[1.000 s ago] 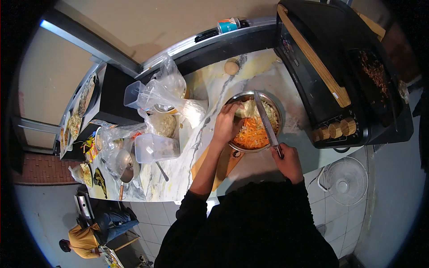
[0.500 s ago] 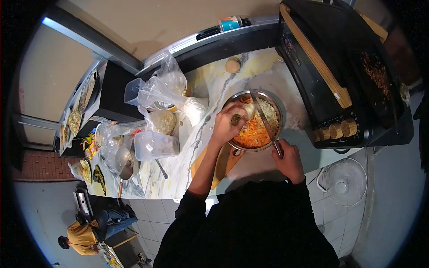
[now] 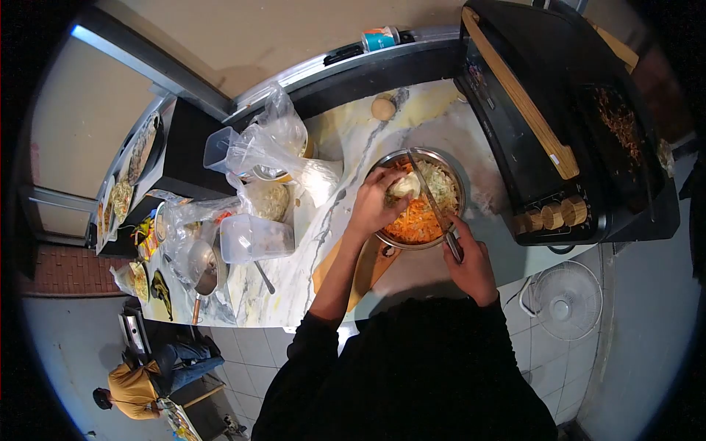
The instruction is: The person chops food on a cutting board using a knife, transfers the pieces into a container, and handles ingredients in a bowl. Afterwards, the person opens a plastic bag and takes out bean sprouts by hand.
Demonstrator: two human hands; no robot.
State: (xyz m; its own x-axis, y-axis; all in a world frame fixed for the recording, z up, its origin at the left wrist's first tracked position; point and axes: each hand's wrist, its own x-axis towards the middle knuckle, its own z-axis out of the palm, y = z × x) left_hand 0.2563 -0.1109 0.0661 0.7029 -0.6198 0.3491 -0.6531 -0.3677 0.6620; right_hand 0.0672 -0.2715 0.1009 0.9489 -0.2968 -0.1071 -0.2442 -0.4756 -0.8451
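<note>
My left hand [image 3: 373, 204] is closed around a pale chunk of cabbage [image 3: 406, 187], held over a round metal bowl [image 3: 461, 170]. My right hand [image 3: 471, 262] grips the handle of a knife [image 3: 429, 192], whose long blade slants across the bowl beside the cabbage chunk. Shredded orange carrot [image 3: 414, 224] fills the near part of the bowl. On the right side lies shredded pale cabbage [image 3: 443, 181]. A wooden board [image 3: 376, 270] sits partly under my left forearm.
A black oven [image 3: 529, 125] with wooden knobs stands at right. Plastic bags [image 3: 276, 151], a clear plastic container [image 3: 257, 239], a saucepan [image 3: 208, 270] and a spoon [image 3: 265, 278] crowd the counter's left. A round tan object [image 3: 383, 108] lies behind the bowl. Another person [image 3: 136, 389] is at lower left.
My left hand has turned the cabbage chunk, so its pale side now faces up instead of its darker end. My right hand and the knife have shifted slightly left.
</note>
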